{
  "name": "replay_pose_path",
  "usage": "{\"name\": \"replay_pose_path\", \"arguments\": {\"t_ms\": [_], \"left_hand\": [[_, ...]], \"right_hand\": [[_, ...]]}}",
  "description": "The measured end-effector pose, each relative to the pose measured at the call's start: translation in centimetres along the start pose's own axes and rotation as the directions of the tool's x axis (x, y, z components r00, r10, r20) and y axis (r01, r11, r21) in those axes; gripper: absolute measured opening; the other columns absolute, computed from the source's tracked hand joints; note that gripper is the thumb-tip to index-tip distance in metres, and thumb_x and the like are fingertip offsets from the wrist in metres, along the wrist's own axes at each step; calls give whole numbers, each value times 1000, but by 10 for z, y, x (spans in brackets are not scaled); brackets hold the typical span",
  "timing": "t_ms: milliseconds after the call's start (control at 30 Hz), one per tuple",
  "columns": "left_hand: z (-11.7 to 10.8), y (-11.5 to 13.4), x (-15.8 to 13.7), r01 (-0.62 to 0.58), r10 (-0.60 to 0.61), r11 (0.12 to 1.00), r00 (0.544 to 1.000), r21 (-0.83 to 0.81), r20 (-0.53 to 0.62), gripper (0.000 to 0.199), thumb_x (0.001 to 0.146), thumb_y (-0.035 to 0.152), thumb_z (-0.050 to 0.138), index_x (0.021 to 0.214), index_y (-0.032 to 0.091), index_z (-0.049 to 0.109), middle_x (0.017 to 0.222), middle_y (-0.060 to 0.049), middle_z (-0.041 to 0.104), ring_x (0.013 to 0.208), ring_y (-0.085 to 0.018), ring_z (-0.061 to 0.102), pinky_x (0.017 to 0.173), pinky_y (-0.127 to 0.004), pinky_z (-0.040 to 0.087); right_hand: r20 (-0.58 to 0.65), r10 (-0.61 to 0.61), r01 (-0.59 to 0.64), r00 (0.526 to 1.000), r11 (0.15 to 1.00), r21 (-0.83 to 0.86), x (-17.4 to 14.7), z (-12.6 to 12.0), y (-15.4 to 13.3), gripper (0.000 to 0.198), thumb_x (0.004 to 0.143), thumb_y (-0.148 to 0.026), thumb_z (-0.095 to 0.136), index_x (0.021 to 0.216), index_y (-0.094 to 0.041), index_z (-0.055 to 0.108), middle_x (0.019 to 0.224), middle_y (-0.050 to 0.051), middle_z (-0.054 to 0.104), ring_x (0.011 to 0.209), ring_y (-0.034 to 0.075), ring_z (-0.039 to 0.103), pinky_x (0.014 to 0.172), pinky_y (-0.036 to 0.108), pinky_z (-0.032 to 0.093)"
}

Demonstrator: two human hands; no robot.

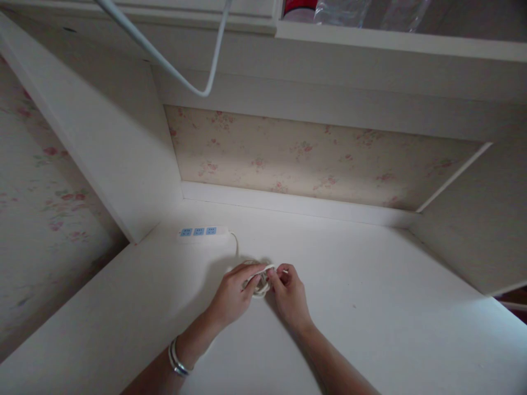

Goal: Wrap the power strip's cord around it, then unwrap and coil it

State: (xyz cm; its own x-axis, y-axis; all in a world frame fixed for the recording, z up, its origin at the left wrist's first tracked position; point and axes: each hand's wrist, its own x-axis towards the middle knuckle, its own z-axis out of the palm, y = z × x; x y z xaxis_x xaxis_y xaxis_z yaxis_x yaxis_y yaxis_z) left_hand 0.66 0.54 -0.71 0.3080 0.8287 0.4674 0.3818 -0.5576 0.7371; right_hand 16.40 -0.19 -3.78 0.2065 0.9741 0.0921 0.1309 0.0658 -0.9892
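Observation:
A white power strip (202, 236) with three blue socket panels lies on the white desktop, left of centre. Its white cord (260, 293) runs from the strip's right end into a coiled bundle in the middle of the desk. My left hand (235, 291) grips the bundle from the left, fingers over its top and thumb in front. On the right side, my right hand (289, 291) pinches a strand of the cord between thumb and curled fingers. Part of the coil is hidden behind the fingers. Another length of cord shows near my left wrist.
The white desktop (391, 307) has a back ledge (296, 204) and side panels (119, 126). Overhead, a shelf (391, 43) holds plastic-wrapped items. A bent pale rod (164, 63) hangs into view at upper left.

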Motion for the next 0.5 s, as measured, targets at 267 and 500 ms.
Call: {"name": "replay_pose_path", "arguments": {"t_ms": [267, 500], "left_hand": [[-1, 5, -1, 60, -59, 995, 998, -74, 21, 26, 89, 26, 50, 110, 23, 64, 110, -4, 67, 102, -17, 61, 93, -30, 48], [0, -6, 5, 206, -223, 961, 972, -186, -77, 22, 90, 28, 48, 102, 19, 63, 99, -6, 68, 88, -17, 65, 78, -28, 54]], "right_hand": [[-24, -13, 11, 1000, 997, -71, 0, -1, -3, 35, 79, -53, 56, 91, -21, 49, 61, -2, 63, 49, 13, 52, 47, 22, 37], [27, -47, 50, 999, 988, -143, -1, -5, -5, 35, 81, -51, 55, 97, -20, 53, 59, -2, 62, 51, 13, 52, 49, 23, 36]]}}
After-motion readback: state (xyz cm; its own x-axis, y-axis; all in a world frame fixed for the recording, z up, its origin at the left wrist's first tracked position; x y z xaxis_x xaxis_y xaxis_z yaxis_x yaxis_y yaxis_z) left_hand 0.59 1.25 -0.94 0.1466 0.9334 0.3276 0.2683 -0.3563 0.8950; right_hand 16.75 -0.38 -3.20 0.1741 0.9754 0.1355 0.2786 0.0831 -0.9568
